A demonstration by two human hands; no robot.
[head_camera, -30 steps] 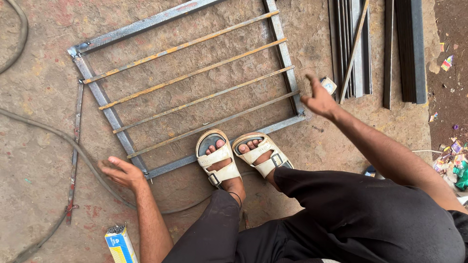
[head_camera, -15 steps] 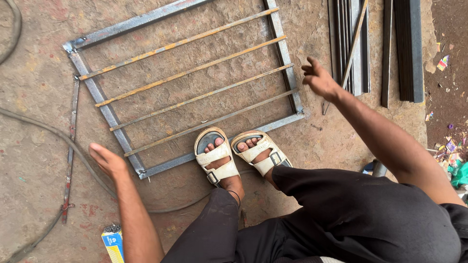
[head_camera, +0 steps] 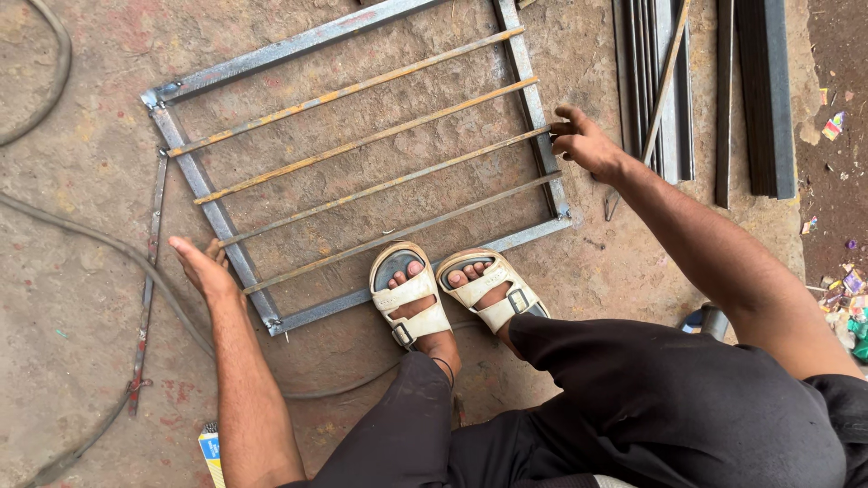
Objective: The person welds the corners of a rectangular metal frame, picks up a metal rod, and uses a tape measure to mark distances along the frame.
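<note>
The metal frame (head_camera: 362, 172) lies flat on the concrete floor (head_camera: 81, 298), a rectangular grille of grey angle bars crossed by four thin rusty rods (head_camera: 380, 136), set between the two hands. Its long axis runs from the left hand (head_camera: 203, 268) across to the right hand (head_camera: 588, 143), tilted so the right end sits farther from the person. The left hand rests open, palm flat, against the frame's left side bar near its near corner. The right hand touches the right side bar, fingers loosely curled at the end of a rod; whether it actually grips cannot be told. Both hands are equally close, each at its own end. Two sandalled feet (head_camera: 448, 294) stand on the near bar between the hands. Beyond the right hand lies a stack of steel bars (head_camera: 651, 81); a cable (head_camera: 99, 248) trails past the left hand.
</note>
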